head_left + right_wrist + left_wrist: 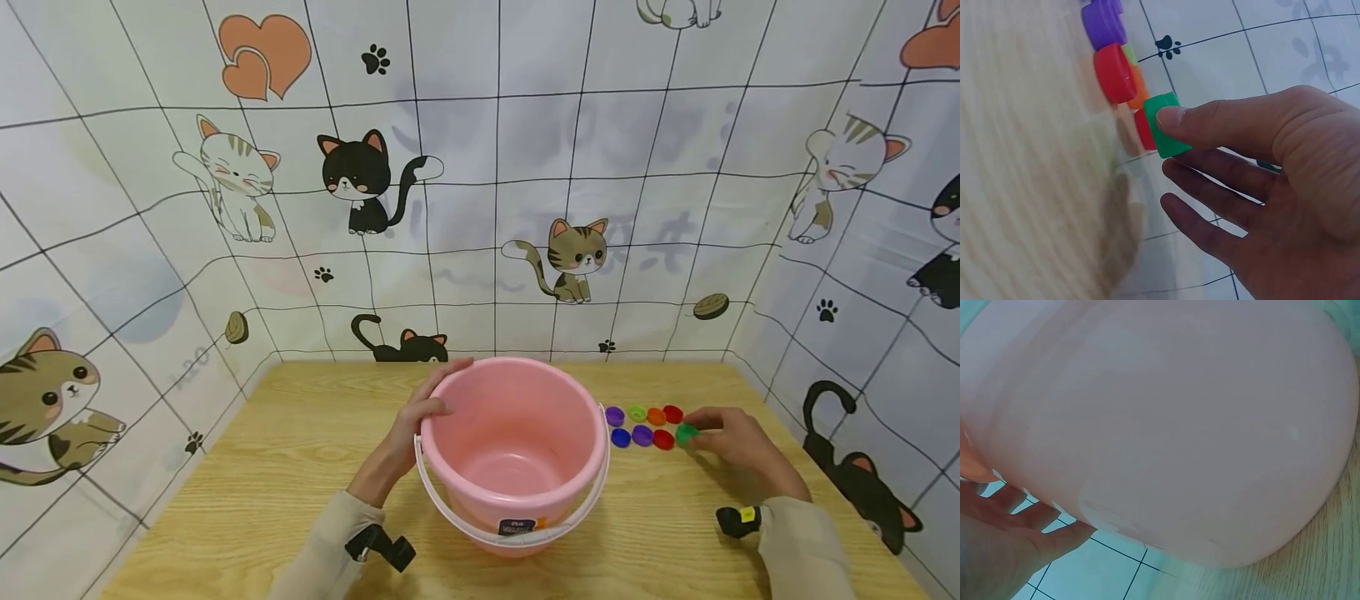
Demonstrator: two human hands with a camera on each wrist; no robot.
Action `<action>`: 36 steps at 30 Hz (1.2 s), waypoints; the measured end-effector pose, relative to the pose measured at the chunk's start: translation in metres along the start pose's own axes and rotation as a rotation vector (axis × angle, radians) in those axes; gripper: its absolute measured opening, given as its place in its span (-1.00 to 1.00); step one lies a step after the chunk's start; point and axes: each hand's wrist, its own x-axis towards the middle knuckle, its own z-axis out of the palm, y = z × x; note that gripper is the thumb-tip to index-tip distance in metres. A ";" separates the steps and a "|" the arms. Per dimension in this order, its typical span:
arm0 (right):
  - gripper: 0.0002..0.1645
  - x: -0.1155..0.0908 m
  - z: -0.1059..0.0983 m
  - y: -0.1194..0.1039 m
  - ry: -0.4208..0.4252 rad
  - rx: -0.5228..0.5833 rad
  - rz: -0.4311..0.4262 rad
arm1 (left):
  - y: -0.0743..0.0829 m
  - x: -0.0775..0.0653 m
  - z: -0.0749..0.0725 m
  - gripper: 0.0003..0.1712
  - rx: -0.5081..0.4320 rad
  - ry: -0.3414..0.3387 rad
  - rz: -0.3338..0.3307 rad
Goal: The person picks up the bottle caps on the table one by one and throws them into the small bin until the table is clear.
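Note:
A pink bucket (pixel 513 504) stands upright on the wooden table, its white handle (pixel 480 533) lowered across the near side. My left hand (pixel 401 437) holds the bucket's left rim, thumb over the edge and fingers along the outside; in the left wrist view the bucket's wall (pixel 1179 437) fills most of the picture. To the right, my right hand (pixel 742 446) pinches a green bottle cap (pixel 1163 137) between thumb and fingers. This cap is at the right end of two short rows of coloured caps, beside a red cap (pixel 663 439).
The other caps lie between bucket and right hand: a blue one (pixel 620 437), an orange one (pixel 656 417), a lime one (pixel 637 413), plus purple and red ones. Cat-printed sheeting (pixel 465 167) rises behind the wooden table (pixel 247 500) and along both sides.

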 end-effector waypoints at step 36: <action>-0.49 -0.011 -0.013 -0.043 0.100 -0.081 -0.200 | 0.002 -0.002 -0.004 -0.11 0.079 -0.039 0.077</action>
